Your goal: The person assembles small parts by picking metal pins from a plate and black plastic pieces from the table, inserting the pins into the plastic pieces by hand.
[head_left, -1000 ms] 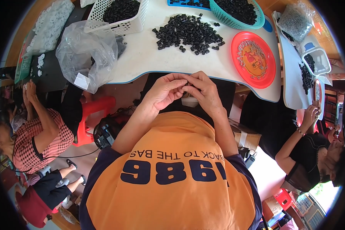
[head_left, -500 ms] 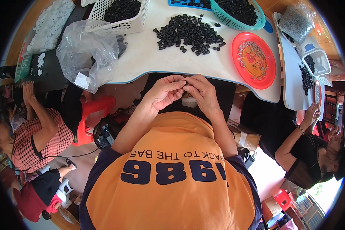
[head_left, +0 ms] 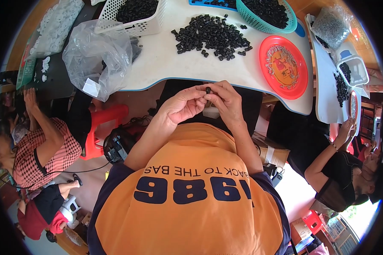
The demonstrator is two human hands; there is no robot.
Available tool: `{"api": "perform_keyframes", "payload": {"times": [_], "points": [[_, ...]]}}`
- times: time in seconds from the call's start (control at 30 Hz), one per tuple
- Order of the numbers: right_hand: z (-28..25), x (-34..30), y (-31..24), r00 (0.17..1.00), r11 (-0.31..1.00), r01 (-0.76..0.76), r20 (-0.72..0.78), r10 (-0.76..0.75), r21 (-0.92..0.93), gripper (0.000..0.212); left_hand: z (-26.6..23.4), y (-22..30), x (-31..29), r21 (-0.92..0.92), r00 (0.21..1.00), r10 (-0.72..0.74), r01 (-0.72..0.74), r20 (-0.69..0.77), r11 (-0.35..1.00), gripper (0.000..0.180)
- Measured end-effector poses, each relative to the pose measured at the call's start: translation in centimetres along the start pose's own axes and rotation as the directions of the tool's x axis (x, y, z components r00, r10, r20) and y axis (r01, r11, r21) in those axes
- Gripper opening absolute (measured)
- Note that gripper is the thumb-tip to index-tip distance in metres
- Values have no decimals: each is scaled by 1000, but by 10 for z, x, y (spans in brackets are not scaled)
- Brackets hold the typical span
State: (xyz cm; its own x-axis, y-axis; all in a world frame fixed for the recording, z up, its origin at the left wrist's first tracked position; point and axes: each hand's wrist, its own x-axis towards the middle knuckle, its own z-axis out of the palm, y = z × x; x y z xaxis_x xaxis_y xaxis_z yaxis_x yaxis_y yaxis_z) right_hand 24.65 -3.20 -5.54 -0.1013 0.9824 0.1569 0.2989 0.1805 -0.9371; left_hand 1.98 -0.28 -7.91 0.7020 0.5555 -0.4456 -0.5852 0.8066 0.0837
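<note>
Just past the table's near edge, above my lap, my left hand (head_left: 185, 104) and my right hand (head_left: 227, 102) meet fingertip to fingertip. A small black plastic part (head_left: 208, 90) is pinched between them, its dark end showing at the top. Both hands are closed; anything smaller held with the part is hidden by the fingers. Ahead of the hands, a loose pile of similar black parts (head_left: 212, 37) lies on the white table (head_left: 157, 63). To its right sits a red plate (head_left: 301, 70) with small clear or whitish pieces spread on it.
A white basket (head_left: 156, 21) and a green basket (head_left: 264, 26), both with black parts, stand at the back. A clear plastic bag (head_left: 93, 51) hangs over the table's left side. One co-worker (head_left: 47, 148) sits at left, another (head_left: 340, 170) at right.
My fingers have shifted slightly around the black part, and more of its end now shows between them. The left co-worker and the right co-worker have moved a little.
</note>
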Motion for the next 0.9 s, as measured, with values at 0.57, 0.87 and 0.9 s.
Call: {"api": "perform_keyframes", "payload": {"times": [0.57,0.87,0.9], "points": [[-20,12,-23,985,984,155,85,-148,-92,37,7,-2,-7,78,998,-26,21,59,997,31],[-15,9,-19,970,983,165,194,-147,-77,37,6,0,-16,109,997,-2,-6,72,994,29],[-13,8,-20,968,983,169,198,-152,-71,37,3,-1,-17,77,999,27,-30,40,997,24]]}}
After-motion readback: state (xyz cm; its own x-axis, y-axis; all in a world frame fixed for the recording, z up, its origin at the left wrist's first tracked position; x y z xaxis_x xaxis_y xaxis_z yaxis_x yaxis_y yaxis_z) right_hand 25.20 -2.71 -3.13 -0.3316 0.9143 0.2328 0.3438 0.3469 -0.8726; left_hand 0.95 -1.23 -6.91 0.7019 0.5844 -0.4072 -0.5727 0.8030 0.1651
